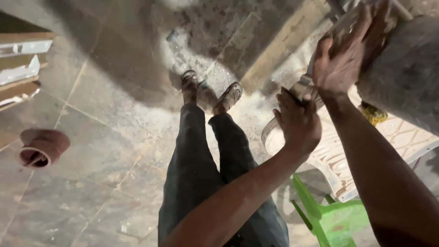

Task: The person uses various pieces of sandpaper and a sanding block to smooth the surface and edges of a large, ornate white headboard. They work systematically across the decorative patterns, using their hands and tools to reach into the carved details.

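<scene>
My left hand (298, 122) is closed around a curved grey metal strip (270, 130) that runs up and to the right, above a white plastic chair (338, 160). Higher up, my right hand (340, 57) lies flat with its fingers spread. It presses where the strip meets a big rough grey mass (404, 73) at the right edge. Whether its fingertips hook anything is hidden. Below are my dark trousers and my sandalled feet (210, 93), standing on a dusty stone floor.
A green plastic stool (336, 219) stands beside my right leg, under the chair's edge. A yellow object (374, 113) lies on the chair. A wooden plank (283, 48) lies beyond my feet. Boards (20, 68) are stacked far left, near a reddish-brown round pot (43, 146).
</scene>
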